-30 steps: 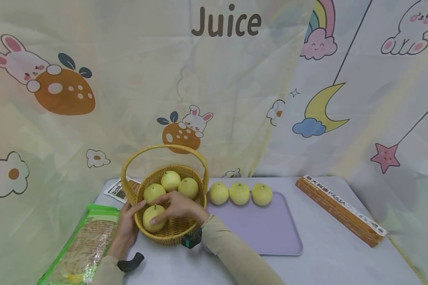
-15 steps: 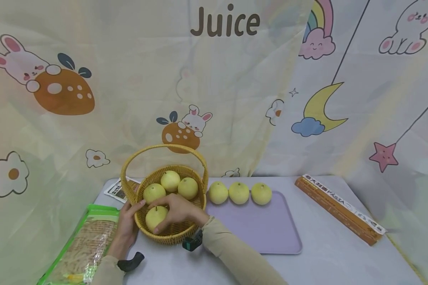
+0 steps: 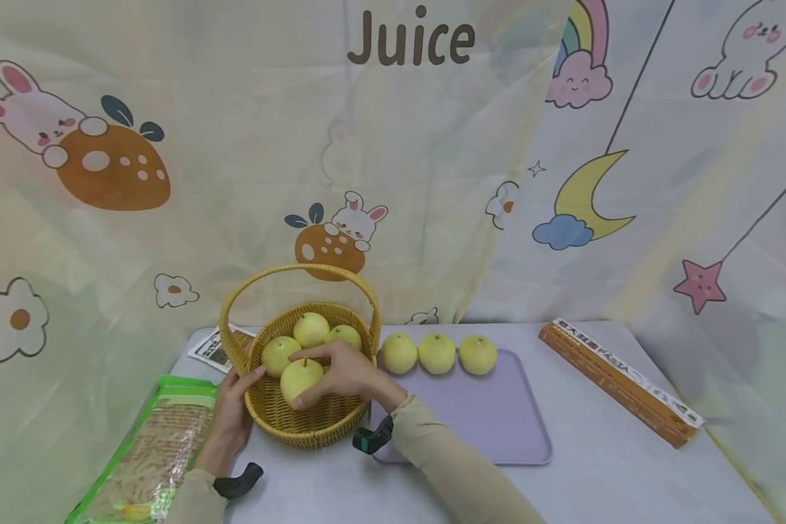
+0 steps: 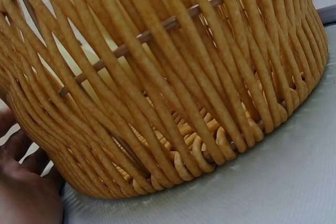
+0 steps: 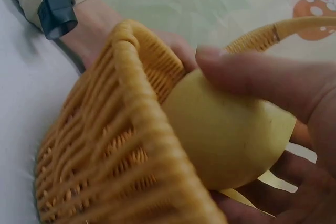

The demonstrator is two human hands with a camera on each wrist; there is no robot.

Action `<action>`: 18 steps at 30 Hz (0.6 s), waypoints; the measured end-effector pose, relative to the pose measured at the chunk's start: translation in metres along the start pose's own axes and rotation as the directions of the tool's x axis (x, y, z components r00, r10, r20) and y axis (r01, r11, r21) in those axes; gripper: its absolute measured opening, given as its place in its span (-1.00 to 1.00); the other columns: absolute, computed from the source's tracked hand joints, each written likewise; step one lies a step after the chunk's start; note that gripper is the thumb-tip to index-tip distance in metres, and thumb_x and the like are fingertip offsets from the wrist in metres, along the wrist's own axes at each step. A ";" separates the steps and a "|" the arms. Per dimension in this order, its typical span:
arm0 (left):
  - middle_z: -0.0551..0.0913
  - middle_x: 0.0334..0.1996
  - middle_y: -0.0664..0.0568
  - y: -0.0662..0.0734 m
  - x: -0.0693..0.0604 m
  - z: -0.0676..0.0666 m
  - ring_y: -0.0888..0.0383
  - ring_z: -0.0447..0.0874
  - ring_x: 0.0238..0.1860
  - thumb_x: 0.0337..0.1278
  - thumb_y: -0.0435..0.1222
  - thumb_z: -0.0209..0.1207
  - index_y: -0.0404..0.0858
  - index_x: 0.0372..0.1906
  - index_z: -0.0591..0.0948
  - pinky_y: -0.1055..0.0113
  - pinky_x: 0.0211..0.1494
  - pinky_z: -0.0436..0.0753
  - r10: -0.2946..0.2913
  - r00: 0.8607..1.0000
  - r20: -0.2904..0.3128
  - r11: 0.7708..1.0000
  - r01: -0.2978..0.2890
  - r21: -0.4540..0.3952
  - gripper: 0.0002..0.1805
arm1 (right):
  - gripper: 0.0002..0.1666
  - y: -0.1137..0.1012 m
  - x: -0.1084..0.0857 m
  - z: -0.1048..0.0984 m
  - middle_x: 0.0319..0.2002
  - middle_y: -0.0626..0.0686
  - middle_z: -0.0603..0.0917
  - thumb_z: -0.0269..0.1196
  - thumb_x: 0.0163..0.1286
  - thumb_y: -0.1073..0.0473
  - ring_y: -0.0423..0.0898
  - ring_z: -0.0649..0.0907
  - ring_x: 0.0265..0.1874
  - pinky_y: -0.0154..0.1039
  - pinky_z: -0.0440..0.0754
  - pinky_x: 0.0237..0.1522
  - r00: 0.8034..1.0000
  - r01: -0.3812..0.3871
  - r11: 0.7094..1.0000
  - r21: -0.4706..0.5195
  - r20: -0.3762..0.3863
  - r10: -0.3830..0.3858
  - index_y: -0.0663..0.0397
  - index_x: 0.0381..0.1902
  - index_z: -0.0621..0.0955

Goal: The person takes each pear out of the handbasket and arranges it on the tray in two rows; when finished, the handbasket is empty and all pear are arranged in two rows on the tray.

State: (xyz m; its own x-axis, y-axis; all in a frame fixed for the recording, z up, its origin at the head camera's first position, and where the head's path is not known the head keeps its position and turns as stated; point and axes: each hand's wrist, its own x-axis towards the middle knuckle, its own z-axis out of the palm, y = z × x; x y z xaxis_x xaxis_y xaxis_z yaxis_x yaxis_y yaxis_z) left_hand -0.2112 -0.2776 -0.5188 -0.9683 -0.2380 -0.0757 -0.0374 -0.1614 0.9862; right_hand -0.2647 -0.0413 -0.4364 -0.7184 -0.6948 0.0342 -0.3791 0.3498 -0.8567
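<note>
A wicker basket (image 3: 314,429) with a tall handle holds several yellow-green pears, among them one at its back (image 3: 311,330). Inside it, the right hand (image 3: 343,371) grips a pear (image 3: 300,381) between thumb and fingers; in the right wrist view this pear (image 5: 226,129) shows close to the basket rim (image 5: 152,114), the thumb across its top. On the basket's left side the left hand (image 3: 231,407) holds the rim, thumb on top. The left wrist view shows the woven wall (image 4: 173,77) with part of that hand (image 4: 26,182) against it.
Three pears stand in a row along the back edge of a lilac tray (image 3: 471,422) right of the basket. A pasta box (image 3: 622,382) lies slanted at the far right. A green-edged food bag (image 3: 153,451) is at the left, and a printed packet (image 3: 211,351) lies behind the basket's left side.
The right hand, with the pear in its grip, has moved up and to the right within the basket. The left hand stays on the rim.
</note>
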 end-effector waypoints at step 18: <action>0.18 0.69 0.00 0.001 0.000 -0.001 0.38 0.41 0.38 0.56 -0.13 0.13 0.04 0.72 0.13 0.61 0.31 0.52 -0.006 1.000 -0.002 1.000 0.006 -0.006 -0.23 | -0.17 0.005 -0.036 -0.041 0.25 -0.27 0.73 0.73 -0.05 -0.18 -0.29 0.61 -0.02 -0.36 0.62 0.01 0.990 0.082 0.996 -0.044 -0.112 -0.086 -0.41 0.25 0.74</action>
State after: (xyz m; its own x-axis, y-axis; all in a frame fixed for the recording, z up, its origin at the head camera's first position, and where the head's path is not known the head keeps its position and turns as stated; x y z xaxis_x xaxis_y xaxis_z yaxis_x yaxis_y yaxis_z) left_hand -0.2114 -0.2783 -0.5177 -0.9675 -0.2391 -0.0823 -0.0422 -0.1684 0.9848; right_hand -0.2647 0.0119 -0.4208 -0.7437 -0.6479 0.1650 -0.4619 0.3194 -0.8274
